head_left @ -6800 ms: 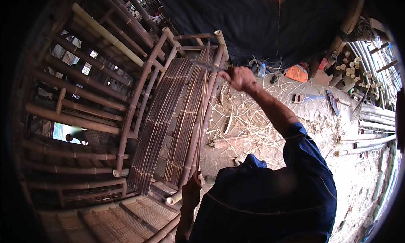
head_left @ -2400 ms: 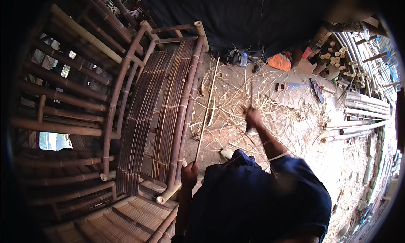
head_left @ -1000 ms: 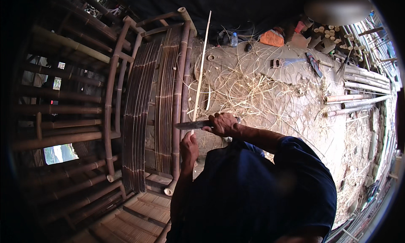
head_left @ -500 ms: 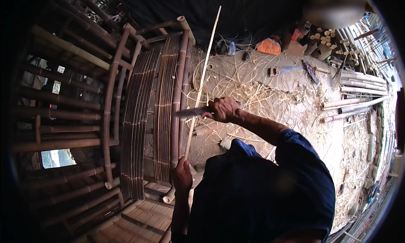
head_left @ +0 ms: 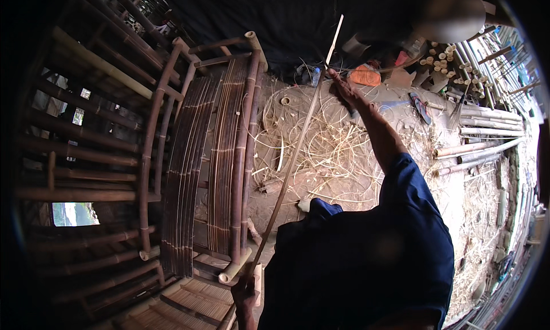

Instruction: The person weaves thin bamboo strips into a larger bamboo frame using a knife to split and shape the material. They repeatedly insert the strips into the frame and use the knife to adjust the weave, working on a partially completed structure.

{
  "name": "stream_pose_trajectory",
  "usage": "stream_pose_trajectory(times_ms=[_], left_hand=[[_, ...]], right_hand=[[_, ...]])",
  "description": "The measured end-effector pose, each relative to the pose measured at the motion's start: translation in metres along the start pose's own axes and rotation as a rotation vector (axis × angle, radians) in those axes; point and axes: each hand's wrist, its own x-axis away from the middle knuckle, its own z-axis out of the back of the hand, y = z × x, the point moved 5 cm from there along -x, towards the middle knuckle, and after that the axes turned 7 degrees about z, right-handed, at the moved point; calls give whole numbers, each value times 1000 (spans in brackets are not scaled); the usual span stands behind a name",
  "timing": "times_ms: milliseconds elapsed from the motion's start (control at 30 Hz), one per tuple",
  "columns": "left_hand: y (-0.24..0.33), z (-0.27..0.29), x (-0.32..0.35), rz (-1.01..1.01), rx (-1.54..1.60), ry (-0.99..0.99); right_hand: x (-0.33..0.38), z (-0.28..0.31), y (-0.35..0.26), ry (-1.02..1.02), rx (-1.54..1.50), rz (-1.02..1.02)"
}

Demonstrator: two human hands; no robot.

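Note:
A long, thin bamboo strip [head_left: 298, 141] slants up and away in front of me. Its near end is held in my left hand [head_left: 245, 293], closed low beside the bench end. Far out along the strip, my right hand [head_left: 345, 89] is closed, with its fingertips at or close to the strip. A dark knife handle [head_left: 353, 113] pokes out below that hand. Its blade is hard to make out here against the black cloth. Beyond the hand, the strip's pale tip sticks out.
At my left stands a dark bamboo bench [head_left: 192, 158] with a slatted seat. Curly bamboo shavings [head_left: 326, 144] litter the ground. Farther off lie an orange bag [head_left: 365, 75], a sandal [head_left: 421, 107] and stacked bamboo poles [head_left: 487, 124]. Black cloth [head_left: 275, 20] hangs at the back.
My right hand has swung away from me, from the strip's middle toward its far end. My left hand has drawn lower and nearer, and the strip leans more to the right.

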Motion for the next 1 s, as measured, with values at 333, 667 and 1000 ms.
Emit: stream_pose_trajectory(times_ms=[333,667,1000], left_hand=[[3,-54,-131,150,72,-222],[201,-64,-292,-33,1096,-270],[164,-47,-281,-145,804,-22]], right_hand=[[39,-108,-18,-32,-332,50],[84,-156,-142,-157,359,506],[106,-148,-132,-186,953,614]])
